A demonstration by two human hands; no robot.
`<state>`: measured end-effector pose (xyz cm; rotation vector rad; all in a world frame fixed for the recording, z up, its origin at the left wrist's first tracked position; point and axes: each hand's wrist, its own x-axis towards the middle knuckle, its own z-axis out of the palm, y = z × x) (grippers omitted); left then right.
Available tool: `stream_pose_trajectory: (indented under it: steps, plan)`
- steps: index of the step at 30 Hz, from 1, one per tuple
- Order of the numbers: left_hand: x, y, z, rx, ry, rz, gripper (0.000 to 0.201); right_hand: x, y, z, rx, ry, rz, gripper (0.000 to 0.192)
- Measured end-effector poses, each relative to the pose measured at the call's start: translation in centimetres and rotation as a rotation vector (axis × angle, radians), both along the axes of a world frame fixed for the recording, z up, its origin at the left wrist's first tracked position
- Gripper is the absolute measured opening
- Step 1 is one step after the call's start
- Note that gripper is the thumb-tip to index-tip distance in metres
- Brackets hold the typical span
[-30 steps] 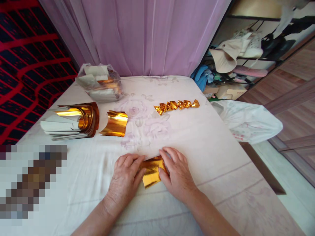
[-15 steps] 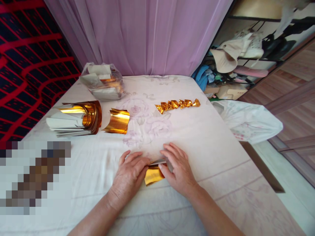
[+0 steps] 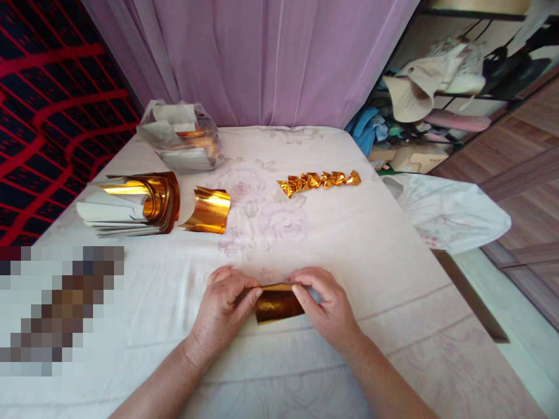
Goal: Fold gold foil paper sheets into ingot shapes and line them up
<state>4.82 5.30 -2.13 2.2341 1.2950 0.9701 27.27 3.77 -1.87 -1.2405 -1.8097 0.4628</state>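
A sheet of gold foil paper [image 3: 279, 305] lies near the front of the table, its shiny side up and its far edge raised into a narrow fold. My left hand [image 3: 227, 299] pinches that edge at its left end between thumb and fingers. At the right end my right hand [image 3: 325, 299] pinches the same edge. Farther back sits a row of folded gold foil pieces [image 3: 321, 180]. To the left rests a curled gold sheet [image 3: 211, 209], beside a thick stack of gold and white sheets [image 3: 140, 206] bent over on itself.
A clear plastic bag [image 3: 179, 137] with more sheets stands at the back left. The patterned tablecloth [image 3: 174, 291] covers the table. Beyond its right edge are a white plastic bag [image 3: 463, 209] and a shelf holding a cap [image 3: 414, 93]. A purple curtain [image 3: 253, 64] hangs behind.
Both hands have closed into pinches at the ends of the sheet's far edge. More of the gold surface shows between them now. The view has shifted slightly.
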Motion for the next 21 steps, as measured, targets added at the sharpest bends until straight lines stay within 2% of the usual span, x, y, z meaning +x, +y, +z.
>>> stream_pose_trajectory:
  steps: [9, 21]
  plan:
    - [0.10, -0.18, 0.56, -0.030, -0.004, -0.021, 0.010, -0.10, -0.10, 0.25, 0.033, -0.006, -0.007, 0.012]
    - [0.22, -0.12, 0.34, -0.078, -0.029, -0.001, 0.011, -0.07, -0.22, 0.06, 0.036, -0.026, -0.023, 0.012]
